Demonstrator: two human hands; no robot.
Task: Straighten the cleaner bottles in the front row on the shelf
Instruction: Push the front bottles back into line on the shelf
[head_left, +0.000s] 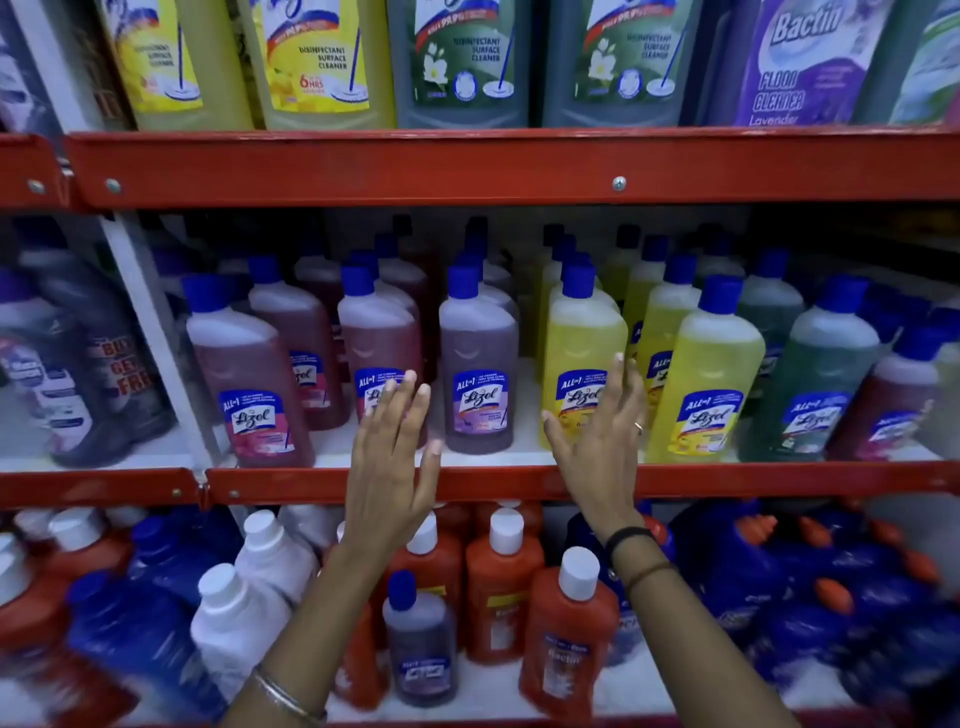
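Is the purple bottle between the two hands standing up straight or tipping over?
Standing straight. The purple bottle rests flat on the white shelf, blue cap up, label facing front. Neither hand grips it.

left wrist: metal bangle (283, 696) | right: black band (626, 540), ring (638, 428)

Up at twelve o'clock — tall yellow and grey-green disinfectant jugs (317, 62), one purple lavender floor-cleaner jug (810, 62). Down at six — orange white-capped bottles (501, 582), dark blue containers (779, 566).
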